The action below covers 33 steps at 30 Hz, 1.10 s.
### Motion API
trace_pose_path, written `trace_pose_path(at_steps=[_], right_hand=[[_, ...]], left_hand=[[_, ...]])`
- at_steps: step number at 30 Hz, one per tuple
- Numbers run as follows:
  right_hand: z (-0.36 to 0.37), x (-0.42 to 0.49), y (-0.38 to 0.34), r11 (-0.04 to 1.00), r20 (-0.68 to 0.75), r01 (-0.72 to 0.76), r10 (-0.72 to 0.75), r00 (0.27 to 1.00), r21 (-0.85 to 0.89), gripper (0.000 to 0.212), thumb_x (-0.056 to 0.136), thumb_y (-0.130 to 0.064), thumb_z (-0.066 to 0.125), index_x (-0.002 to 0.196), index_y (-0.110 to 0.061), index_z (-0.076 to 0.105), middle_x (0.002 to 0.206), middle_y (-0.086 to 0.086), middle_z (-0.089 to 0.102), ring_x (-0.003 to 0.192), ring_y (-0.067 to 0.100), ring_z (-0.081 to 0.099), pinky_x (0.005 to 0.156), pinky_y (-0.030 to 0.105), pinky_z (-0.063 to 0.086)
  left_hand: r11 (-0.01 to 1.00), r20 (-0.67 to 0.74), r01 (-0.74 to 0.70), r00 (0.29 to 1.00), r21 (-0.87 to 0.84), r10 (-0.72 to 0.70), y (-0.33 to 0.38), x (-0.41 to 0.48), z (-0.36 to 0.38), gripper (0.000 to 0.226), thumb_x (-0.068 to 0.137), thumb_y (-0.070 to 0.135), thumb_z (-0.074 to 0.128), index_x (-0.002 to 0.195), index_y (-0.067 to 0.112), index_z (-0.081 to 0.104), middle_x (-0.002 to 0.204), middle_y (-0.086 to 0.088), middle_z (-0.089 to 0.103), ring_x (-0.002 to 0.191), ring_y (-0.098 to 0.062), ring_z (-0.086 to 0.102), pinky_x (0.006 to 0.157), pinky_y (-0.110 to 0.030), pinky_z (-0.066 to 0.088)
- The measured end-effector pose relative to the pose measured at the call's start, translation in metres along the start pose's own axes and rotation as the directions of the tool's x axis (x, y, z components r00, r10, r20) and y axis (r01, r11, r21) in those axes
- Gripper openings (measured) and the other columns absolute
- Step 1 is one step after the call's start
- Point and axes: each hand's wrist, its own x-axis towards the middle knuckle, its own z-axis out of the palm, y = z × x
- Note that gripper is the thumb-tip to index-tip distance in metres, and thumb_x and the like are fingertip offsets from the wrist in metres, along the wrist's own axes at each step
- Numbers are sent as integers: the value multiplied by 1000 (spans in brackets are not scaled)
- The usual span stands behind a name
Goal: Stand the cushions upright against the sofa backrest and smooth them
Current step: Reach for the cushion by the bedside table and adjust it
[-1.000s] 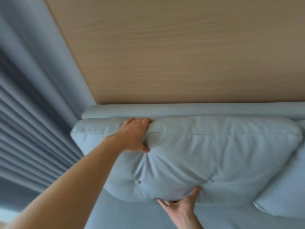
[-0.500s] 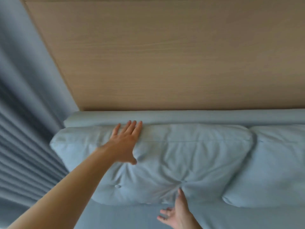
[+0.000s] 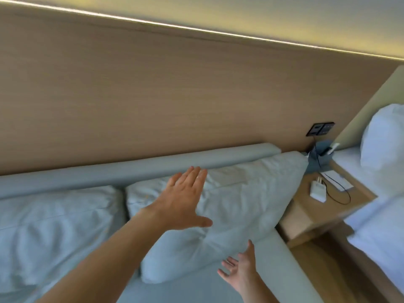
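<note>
While the fingers of the left hand are stretched out flat and spread, nothing is gripped by them; the palm is held over the upper face of the pale grey-blue fabric cushion on the right, and whether it is touched cannot be told. The right hand is turned palm up near that cushion's lower edge, its fingers loosely parted and empty, apart from the fabric. The right cushion is leaned upright against the long rounded grey-blue sofa backrest, its surface creased and a tufted dimple seen low in its face. Just beside it on the left, a second pale grey-blue fabric cushion is also stood against the backrest, wrinkled likewise. Both are rested on the grey-blue sofa seat. Behind the backrest a light wooden wall panel is seen, with a dark switch plate set in it at the right. Past the sofa's right end a light wooden bedside tabletop is placed, on which a white charger block with a thin black cable is laid. Further right, a bed with white linen and a white pillow is seen.
</note>
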Motion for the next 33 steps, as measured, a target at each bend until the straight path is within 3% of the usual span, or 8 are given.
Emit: trace_pose_path(at_steps=[4, 9, 12, 14, 15, 18, 27, 33], right_hand=[[-52, 56, -89, 996, -14, -41, 42, 999, 82, 107, 75, -91, 42, 162, -32, 19, 170, 15, 16, 155, 34, 20, 116, 68, 22], [-69, 135, -126, 989, 63, -132, 127, 990, 68, 124, 53, -103, 44, 158, -38, 31, 172, 8, 8, 158, 32, 8, 113, 76, 16], [-64, 166, -113, 983, 118, -180, 176, 977, 26, 133, 45, -107, 43, 154, -31, 40, 167, 6, 27, 154, 34, 21, 103, 79, 30], [-57, 174, -104, 981, 155, -185, 174, 972, 61, 128, 44, -107, 44, 146, -30, 50, 152, 7, 45, 141, 37, 40, 87, 74, 43], [-55, 177, -101, 980, 162, -182, 167, 973, 81, 126, 43, -107, 45, 143, -32, 54, 148, 5, 49, 133, 37, 46, 89, 73, 44], [-53, 185, -97, 976, 192, -179, 154, 969, 124, 125, 35, -107, 52, 137, -36, 60, 148, 6, 55, 130, 39, 52, 102, 80, 35], [-18, 169, -74, 972, 228, -215, 189, 955, 92, 112, 47, -109, 36, 126, -37, 69, 134, 8, 66, 125, 42, 56, 104, 75, 36], [-23, 172, -70, 979, 216, -193, 175, 960, 63, 121, 33, -110, 42, 130, -41, 66, 140, 8, 63, 130, 43, 52, 104, 80, 30]], left_hand=[[985, 87, 116, 988, 130, -128, 57, 116, 50, 148, 66, 89, 64, 160, 12, -19, 171, -20, -13, 158, -32, -15, 126, -58, 1], [945, 161, 204, 955, 256, -250, 72, 193, 96, 158, 54, 92, 69, 159, 19, -23, 170, -26, 0, 157, -40, -2, 121, -69, 7], [934, 106, 212, 962, 286, -251, 64, 204, 110, 152, 52, 91, 70, 162, 22, -8, 155, -17, 37, 143, -38, 35, 115, -64, 27], [940, 43, 192, 976, 282, -212, 58, 204, 115, 145, 52, 91, 69, 161, 23, 1, 141, -9, 49, 128, -33, 49, 108, -57, 37], [943, 22, 184, 980, 277, -197, 57, 204, 116, 143, 53, 90, 69, 160, 23, 3, 137, -7, 53, 124, -32, 52, 105, -54, 40], [945, -15, 187, 982, 268, -190, 54, 203, 111, 135, 55, 86, 70, 158, 25, 9, 128, -3, 58, 115, -29, 57, 99, -51, 44], [951, -3, 173, 984, 257, -178, 36, 175, 95, 128, 60, 77, 78, 158, 30, 11, 126, -2, 58, 112, -27, 58, 98, -49, 43], [952, -17, 173, 985, 255, -174, 29, 174, 103, 134, 56, 83, 76, 159, 31, 8, 134, 0, 56, 120, -28, 55, 104, -50, 40]])
